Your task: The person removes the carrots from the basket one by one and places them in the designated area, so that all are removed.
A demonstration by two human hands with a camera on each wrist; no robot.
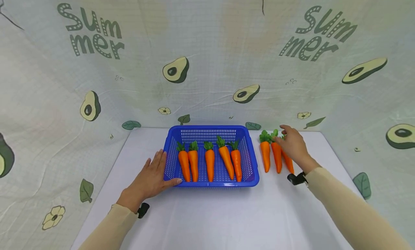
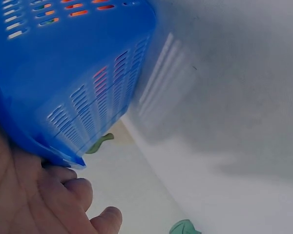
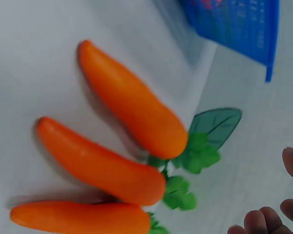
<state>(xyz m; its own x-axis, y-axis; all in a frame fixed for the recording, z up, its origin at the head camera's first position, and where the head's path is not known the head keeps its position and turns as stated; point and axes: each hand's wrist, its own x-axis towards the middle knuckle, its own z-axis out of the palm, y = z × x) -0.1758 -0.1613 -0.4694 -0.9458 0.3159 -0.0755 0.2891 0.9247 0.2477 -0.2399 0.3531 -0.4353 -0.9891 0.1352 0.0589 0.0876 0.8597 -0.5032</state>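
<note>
A blue plastic basket (image 1: 207, 184) with slotted walls holds several carrots (image 1: 209, 165) with green tops. At the basket's left rim, my left hand (image 1: 150, 179) lies with fingers extended and its thumb on the front corner; in the left wrist view the fingers (image 2: 78, 192) show beside the rim. Three more carrots (image 1: 265, 156) lie on the table right of the basket. Over their leafy ends hovers my right hand (image 1: 293, 144), thumb and fingers apart, holding nothing. The right wrist view shows these carrots (image 3: 132, 102) below the hand (image 3: 268, 222), not touched by it.
A white table (image 1: 207, 221) carries everything. Behind and beside it hangs a pale cloth (image 1: 207, 44) printed with avocados, leaves and lettering. Small black devices (image 1: 296, 178) are strapped at both wrists.
</note>
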